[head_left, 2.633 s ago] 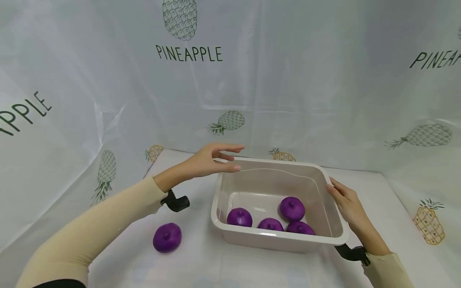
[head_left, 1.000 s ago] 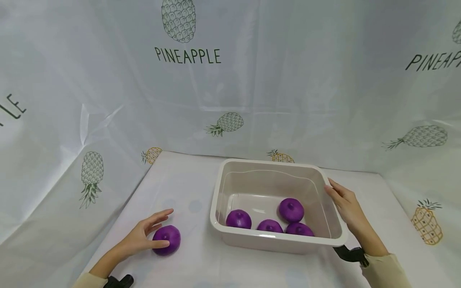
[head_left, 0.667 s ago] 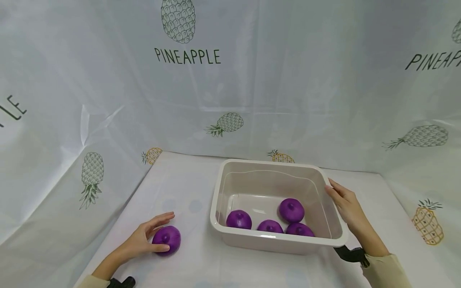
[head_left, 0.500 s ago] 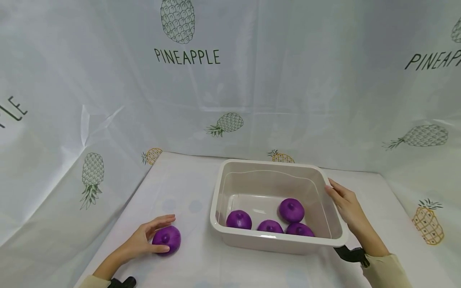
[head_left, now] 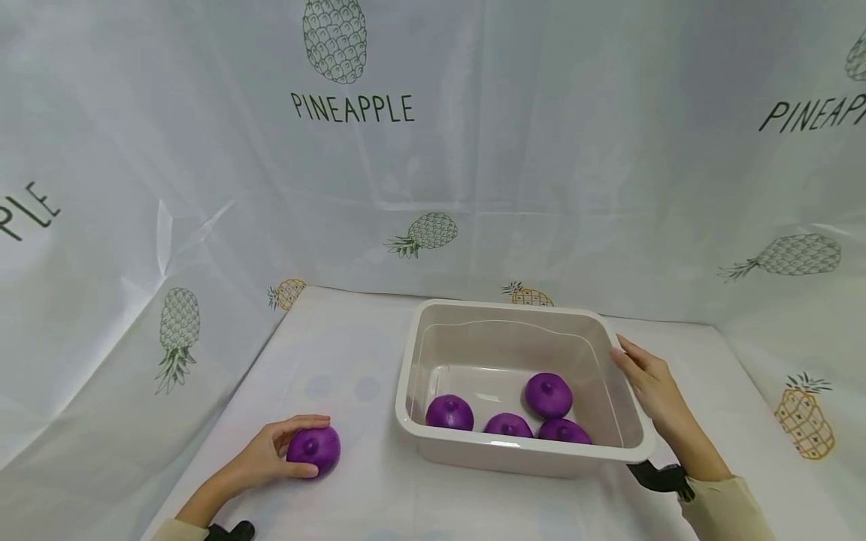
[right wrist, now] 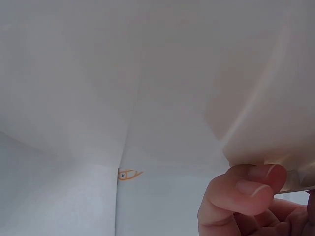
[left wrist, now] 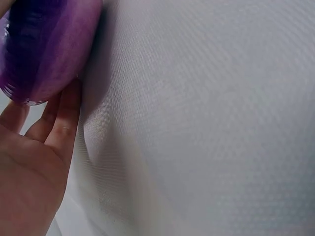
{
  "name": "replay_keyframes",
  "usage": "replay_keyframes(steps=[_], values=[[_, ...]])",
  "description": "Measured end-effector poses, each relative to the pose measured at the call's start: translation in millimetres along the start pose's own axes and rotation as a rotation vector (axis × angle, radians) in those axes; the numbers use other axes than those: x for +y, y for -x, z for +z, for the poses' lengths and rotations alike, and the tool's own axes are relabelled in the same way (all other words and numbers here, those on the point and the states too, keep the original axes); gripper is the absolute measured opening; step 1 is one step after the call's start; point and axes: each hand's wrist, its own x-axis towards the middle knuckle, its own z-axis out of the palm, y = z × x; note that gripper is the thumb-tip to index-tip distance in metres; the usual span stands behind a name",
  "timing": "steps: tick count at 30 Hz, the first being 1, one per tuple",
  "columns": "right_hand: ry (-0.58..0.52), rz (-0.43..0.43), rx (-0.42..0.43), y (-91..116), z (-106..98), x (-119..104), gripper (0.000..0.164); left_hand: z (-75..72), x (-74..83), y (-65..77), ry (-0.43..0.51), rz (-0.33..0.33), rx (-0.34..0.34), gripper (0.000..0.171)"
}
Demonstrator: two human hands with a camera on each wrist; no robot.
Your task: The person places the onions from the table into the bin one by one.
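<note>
On the white cloth at the left lies a purple onion [head_left: 318, 448], smooth and glossy like a toy. My left hand [head_left: 267, 454] holds it from the left side, thumb at the front and fingers over the far side. Up close in the left wrist view, the fingers of the left hand [left wrist: 39, 162] touch the onion's [left wrist: 54, 49] underside, next to the cloth. A beige plastic bin [head_left: 494, 454] stands right of centre with several purple onions [head_left: 548, 395] inside. My right hand [head_left: 652, 387] grips its right rim, and the right wrist view shows curled fingers [right wrist: 246, 196] under that rim.
A white cloth [head_left: 365, 496] covers the table. Behind it and at both sides hangs a pale sheet [head_left: 555, 150] printed with pineapples. The bin's back rim is close to this sheet. A black wrist strap [head_left: 230, 532] shows at the left sleeve.
My left hand has come down from above the bin's left rim to the loose onion, and its fingers have since closed around it. The right hand and the bin have stayed put.
</note>
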Motion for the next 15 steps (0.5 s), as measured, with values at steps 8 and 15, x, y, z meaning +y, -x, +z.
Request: replay_keyframes(steps=[8, 15], values=[[0.001, 0.007, -0.004, 1.3, -0.4, 2.1, 0.052, -2.1, -1.6, 1.2, 0.010, -0.010, -0.021, 0.068], [0.000, -0.013, 0.010, 0.3, 0.2, 1.2, 0.052, -6.9, 8.0, -2.8, 0.026, -0.151, 0.034, 0.068]])
